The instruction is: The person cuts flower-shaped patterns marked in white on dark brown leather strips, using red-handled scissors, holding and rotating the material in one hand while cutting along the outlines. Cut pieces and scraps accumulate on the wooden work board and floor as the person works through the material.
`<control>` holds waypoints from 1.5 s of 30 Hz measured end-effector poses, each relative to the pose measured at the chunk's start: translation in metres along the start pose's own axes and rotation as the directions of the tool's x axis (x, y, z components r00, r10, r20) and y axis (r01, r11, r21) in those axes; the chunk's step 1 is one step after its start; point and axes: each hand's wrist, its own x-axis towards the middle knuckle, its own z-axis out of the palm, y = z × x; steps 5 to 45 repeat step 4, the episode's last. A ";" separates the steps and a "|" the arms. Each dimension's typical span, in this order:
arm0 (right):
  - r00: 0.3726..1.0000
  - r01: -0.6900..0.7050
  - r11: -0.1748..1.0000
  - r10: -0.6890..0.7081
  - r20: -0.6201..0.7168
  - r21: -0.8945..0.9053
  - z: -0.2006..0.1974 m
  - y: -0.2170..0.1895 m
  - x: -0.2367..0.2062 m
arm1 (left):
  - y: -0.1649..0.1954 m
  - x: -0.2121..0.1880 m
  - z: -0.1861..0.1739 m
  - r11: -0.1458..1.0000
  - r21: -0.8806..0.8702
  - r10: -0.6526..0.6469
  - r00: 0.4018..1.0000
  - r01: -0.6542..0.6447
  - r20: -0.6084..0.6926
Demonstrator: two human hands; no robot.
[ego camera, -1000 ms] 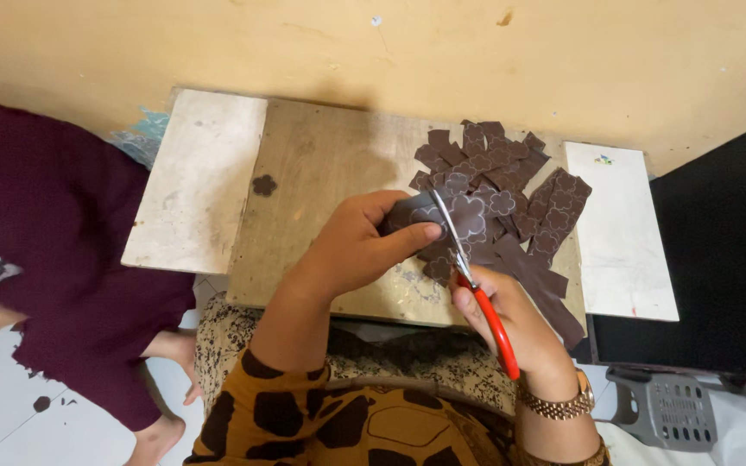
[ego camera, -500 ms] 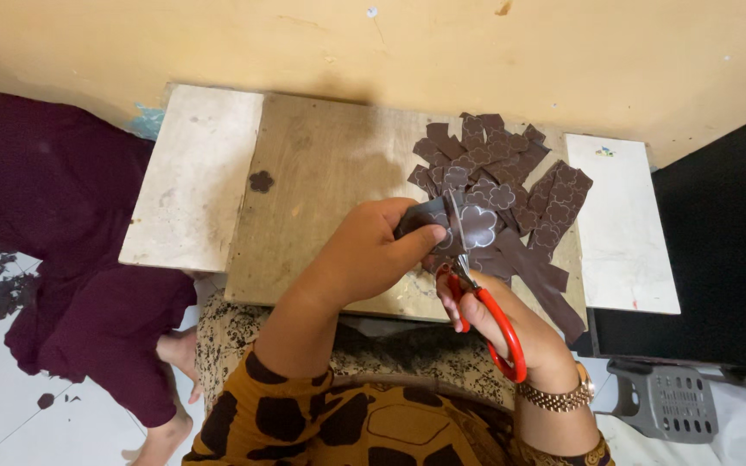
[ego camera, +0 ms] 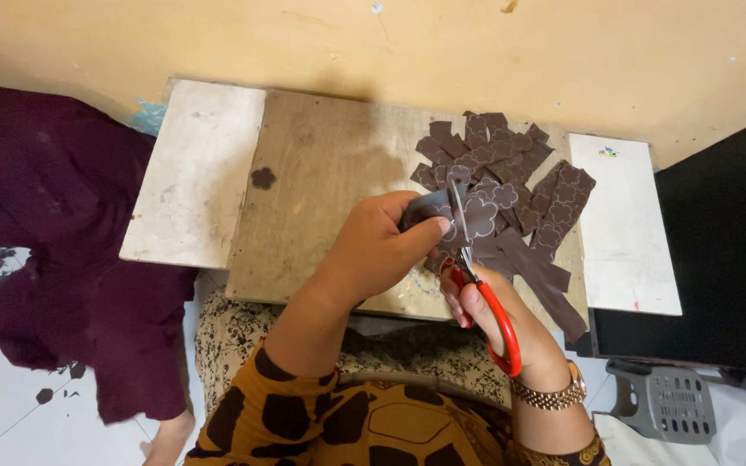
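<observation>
One dark brown sheet piece (ego camera: 429, 210) sits pinched in your left hand (ego camera: 373, 250), grip closed on it above the wooden surface (ego camera: 330, 173), with the blades of the red-handled scissors (ego camera: 477, 285) meeting it. Your right hand (ego camera: 498, 324) has its grip closed through the scissor handles at 5 o'clock of the piece. Many brown cut strips (ego camera: 520, 198) are heaped at 2 o'clock, and one small flower cutout (ego camera: 262, 179) lies alone at 9 o'clock.

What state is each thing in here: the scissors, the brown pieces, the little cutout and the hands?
scissors: red-handled, blades in the brown piece
brown piece: held up, flower outlines drawn on it
brown pile: heaped loosely on the wooden board
flower cutout: lying alone, flat
left hand: gripping the piece
right hand: in the handles
</observation>
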 end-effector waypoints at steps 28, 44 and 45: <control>1.000 -0.011 1.000 0.011 -0.011 0.025 0.003 -0.031 0.015 | -0.007 0.001 0.002 1.000 -0.020 0.013 1.000 -0.014 -0.017; 1.000 -0.011 1.000 0.011 -0.011 0.025 0.003 -0.031 0.015 | -0.007 0.001 0.002 1.000 -0.020 0.013 1.000 -0.014 -0.017; 1.000 -0.011 1.000 0.011 -0.011 0.025 0.003 -0.031 0.015 | -0.007 0.001 0.002 1.000 -0.020 0.013 1.000 -0.014 -0.017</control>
